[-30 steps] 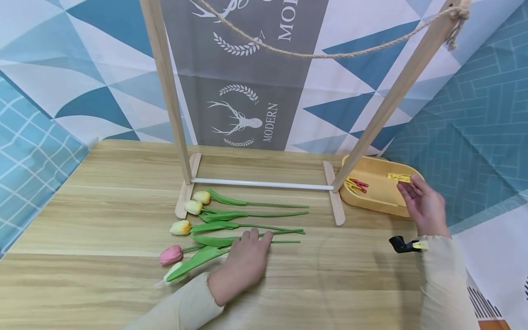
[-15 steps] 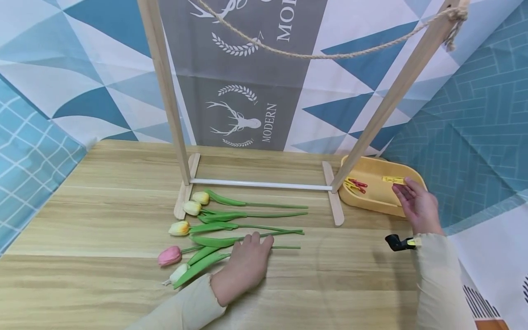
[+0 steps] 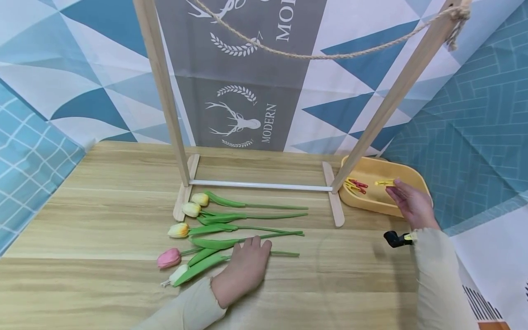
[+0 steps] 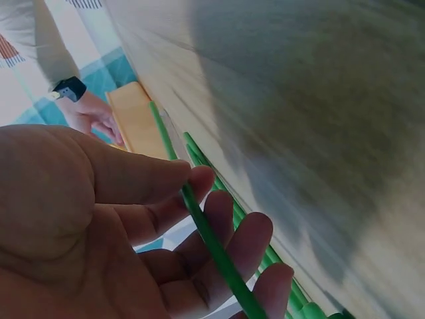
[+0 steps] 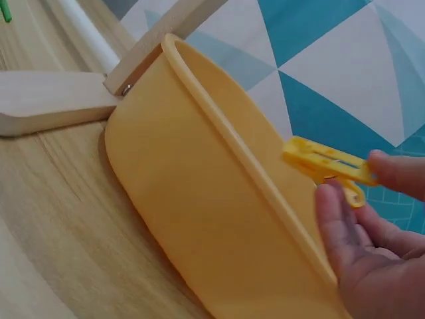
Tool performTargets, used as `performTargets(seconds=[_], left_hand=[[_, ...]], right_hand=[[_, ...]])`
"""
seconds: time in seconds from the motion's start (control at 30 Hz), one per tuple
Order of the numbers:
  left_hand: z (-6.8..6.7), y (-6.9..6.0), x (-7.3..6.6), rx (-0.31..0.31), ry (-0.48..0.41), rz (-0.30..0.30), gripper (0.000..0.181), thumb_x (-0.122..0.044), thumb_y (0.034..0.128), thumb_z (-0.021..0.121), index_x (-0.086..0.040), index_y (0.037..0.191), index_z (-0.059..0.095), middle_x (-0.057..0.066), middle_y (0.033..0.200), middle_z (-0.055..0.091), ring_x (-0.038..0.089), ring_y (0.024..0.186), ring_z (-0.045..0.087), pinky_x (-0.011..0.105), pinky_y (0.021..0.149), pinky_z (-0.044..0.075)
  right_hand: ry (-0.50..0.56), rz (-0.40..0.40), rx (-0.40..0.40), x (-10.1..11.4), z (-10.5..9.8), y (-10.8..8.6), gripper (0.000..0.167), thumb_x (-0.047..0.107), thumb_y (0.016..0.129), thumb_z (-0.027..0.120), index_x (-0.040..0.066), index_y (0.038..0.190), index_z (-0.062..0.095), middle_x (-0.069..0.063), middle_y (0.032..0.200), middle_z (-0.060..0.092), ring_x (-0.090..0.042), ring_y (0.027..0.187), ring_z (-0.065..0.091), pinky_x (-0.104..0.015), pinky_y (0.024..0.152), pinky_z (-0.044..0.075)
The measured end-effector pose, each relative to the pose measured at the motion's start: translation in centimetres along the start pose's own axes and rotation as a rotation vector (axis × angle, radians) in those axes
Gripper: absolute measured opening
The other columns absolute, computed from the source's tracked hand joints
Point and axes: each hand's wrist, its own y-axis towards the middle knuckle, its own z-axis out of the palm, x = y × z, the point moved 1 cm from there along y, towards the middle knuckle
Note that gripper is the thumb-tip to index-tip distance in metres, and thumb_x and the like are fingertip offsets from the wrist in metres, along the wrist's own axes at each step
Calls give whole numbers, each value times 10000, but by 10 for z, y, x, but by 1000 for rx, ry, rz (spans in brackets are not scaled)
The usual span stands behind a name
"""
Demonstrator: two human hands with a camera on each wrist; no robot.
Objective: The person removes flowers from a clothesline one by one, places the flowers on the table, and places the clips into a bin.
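My left hand (image 3: 244,269) pinches the green stem (image 4: 222,259) of the nearest artificial tulip between thumb and forefinger. That tulip's white bloom (image 3: 178,274) points left in the head view. Beyond it lie a pink tulip (image 3: 169,258) and several yellow ones, among them an orange-tinged tulip (image 3: 178,230), stems to the right. Over the yellow basin (image 3: 371,207) my right hand (image 3: 414,205) holds a yellow clothespin (image 5: 329,163) between thumb and fingers. Red and yellow clothespins (image 3: 356,185) sit inside at the basin's left end.
A wooden frame stands behind the tulips, with a left post (image 3: 162,91), a right post (image 3: 396,96) and a white bar (image 3: 260,185) low between them. A slack rope (image 3: 305,56) hangs across its upper part. The basin touches or nearly touches the right post's foot (image 3: 336,208).
My right hand has moved left over the basin with the yellow clothespin. The white tulip has shifted slightly nearer to me and apart from the others, with my left hand on its stem.
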Motion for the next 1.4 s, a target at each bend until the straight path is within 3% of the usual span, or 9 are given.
performTargets(seconds=[0.23, 0.47, 0.6, 0.8, 0.93, 1.07, 1.17, 1.33, 1.4], left_hand=[[5, 0, 2, 17, 13, 3, 249, -17, 798, 595, -77, 1038, 569, 131, 974, 569, 285, 919, 563, 486, 709, 455], [5, 0, 2, 9, 22, 18, 188, -21, 816, 590, -78, 993, 567, 110, 935, 557, 256, 873, 552, 439, 663, 449], [9, 1, 3, -20, 20, 34, 160, -27, 812, 593, -75, 962, 561, 109, 908, 549, 251, 840, 546, 432, 637, 448], [8, 1, 3, -9, 27, 22, 167, -40, 821, 602, -73, 980, 562, 110, 929, 546, 245, 853, 546, 435, 646, 461], [7, 1, 3, 2, 43, 20, 175, -45, 818, 607, -79, 985, 565, 100, 928, 542, 239, 854, 543, 424, 639, 456], [9, 2, 4, 7, 51, 21, 153, -53, 827, 605, -89, 970, 562, 90, 919, 537, 234, 860, 538, 414, 643, 450], [9, 3, 4, 5, 48, 21, 139, -53, 833, 601, -89, 960, 560, 86, 914, 533, 229, 864, 533, 406, 642, 440], [9, 3, 4, -11, 48, 28, 123, -62, 844, 595, -84, 963, 574, 88, 910, 545, 230, 866, 543, 398, 626, 434], [10, 3, 4, -18, 52, 29, 118, -67, 850, 592, -83, 967, 579, 88, 908, 548, 230, 866, 547, 396, 620, 435]], right_hand=[[-291, 84, -21, 4, 4, 9, 104, 76, 841, 670, 128, 922, 629, 29, 869, 660, -83, 839, 679, -214, 811, 523], [-570, 156, -61, 8, 9, 22, 310, 178, 853, 674, 128, 1105, 501, 95, 814, 644, -41, 795, 668, -207, 834, 510], [-648, 176, -89, 8, 9, 31, 260, 168, 876, 645, 122, 1083, 496, 104, 759, 650, -49, 769, 678, -219, 831, 514], [-726, 223, -102, 7, 8, 39, 223, 186, 893, 619, 131, 1075, 505, 101, 723, 655, -62, 759, 688, -226, 835, 513], [-706, 251, -86, 6, 8, 43, 189, 154, 908, 594, 118, 1074, 511, 82, 729, 658, -73, 768, 687, -232, 839, 513], [-664, 280, -53, 6, 8, 45, 46, 109, 919, 566, 127, 928, 607, 47, 735, 669, -91, 760, 690, -230, 815, 522], [-698, 301, -29, 6, 9, 47, 109, 105, 930, 544, 133, 875, 633, 33, 748, 679, -104, 763, 695, -241, 808, 527], [-896, 307, -20, 3, 12, 55, 183, 120, 946, 509, 24, 1100, 536, 40, 732, 663, -71, 722, 674, -235, 767, 542], [-948, 308, -23, 1, 13, 58, 213, 112, 948, 500, -10, 1122, 518, 36, 716, 654, -61, 697, 664, -225, 736, 544]])
